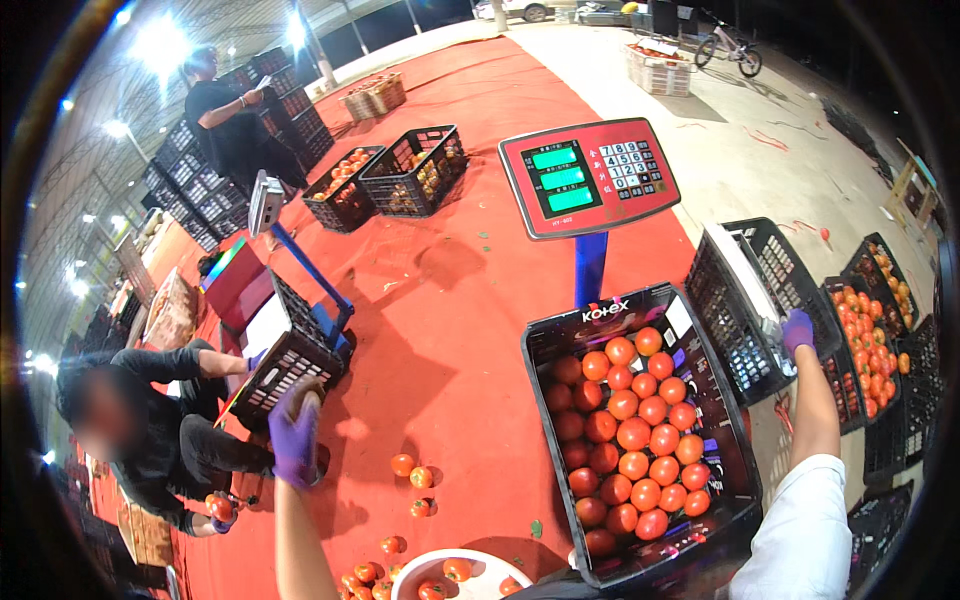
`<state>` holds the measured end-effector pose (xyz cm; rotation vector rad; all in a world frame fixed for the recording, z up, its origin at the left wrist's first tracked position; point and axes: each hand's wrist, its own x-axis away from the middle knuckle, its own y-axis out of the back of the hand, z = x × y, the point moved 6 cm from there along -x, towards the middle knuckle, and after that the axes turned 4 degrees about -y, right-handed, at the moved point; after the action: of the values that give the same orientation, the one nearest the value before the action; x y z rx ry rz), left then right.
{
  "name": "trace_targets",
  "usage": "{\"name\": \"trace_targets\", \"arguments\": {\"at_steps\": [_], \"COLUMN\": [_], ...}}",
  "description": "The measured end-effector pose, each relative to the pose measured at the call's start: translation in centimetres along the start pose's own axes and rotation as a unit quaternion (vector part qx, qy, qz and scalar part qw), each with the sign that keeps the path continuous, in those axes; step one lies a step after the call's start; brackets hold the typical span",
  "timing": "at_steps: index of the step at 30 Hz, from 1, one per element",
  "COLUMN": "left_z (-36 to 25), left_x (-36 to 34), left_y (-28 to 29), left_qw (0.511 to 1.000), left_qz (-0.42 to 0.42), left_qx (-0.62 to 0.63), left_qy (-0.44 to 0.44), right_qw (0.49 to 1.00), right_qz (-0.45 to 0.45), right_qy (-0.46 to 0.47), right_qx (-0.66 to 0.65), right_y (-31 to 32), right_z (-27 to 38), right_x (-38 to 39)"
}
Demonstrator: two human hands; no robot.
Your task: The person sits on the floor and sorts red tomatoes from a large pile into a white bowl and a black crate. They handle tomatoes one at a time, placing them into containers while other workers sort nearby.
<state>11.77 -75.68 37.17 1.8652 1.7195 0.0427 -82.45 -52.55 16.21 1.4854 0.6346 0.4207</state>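
Purple-gloved right hand [797,332] at black latticed plastic crate [795,275].
Left hand [296,436] over red carpet [480,370]; cannot tell either grip.

red carpet [470,340], pale concrete [770,185], bright lamps [160,43]

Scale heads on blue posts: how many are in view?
2: the red scale head beyond the tomato-filled carton, and the grey scale head in the picture's upper left. Others may be hidden.

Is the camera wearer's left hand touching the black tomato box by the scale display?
Apart. The head view shows the purple-gloved left hand well left of the black tomato box, with red floor covering plainly visible between them.
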Motion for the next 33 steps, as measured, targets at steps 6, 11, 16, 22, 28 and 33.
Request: {"name": "trace_targets", "arguments": {"at_steps": [6, 11, 16, 22, 28, 33], "left_z": [-5.5, -2.8, -1.6, -1.7, -0.5, -12.5], "left_x": [-3.4, 7.0, 16.8, 18.5, 35.6, 61.7], "left_y": [8.4, 15.3, 19.7, 16.9, 18.4, 23.3], "left_qw": [0.994, 0.970, 0.939, 0.947, 0.919, 0.810], "left_qz": [0.040, 0.088, 0.067, -0.026, -0.113, -0.190], "left_qx": [-0.082, -0.206, -0.255, -0.222, -0.287, -0.405], "left_qy": [0.058, 0.091, 0.223, 0.230, 0.246, 0.379], "right_qw": [0.990, 0.966, 0.961, 0.992, 0.959, 0.922], "right_qz": [-0.045, 0.023, 0.070, 0.008, -0.213, -0.178], "right_qy": [-0.044, -0.150, -0.149, -0.046, -0.001, 0.000], "right_qx": [-0.125, -0.211, -0.223, -0.121, -0.186, -0.344], "right_y": [1.7, 2.8, 5.6, 3.3, 1.8, 12.7], "right_z": [-1.2, -4.0, -0.8, 1.3, -3.2, 0.3], "right_x": [7.0, 9.0, 9.1, 8.0, 8.2, 15.8]}}
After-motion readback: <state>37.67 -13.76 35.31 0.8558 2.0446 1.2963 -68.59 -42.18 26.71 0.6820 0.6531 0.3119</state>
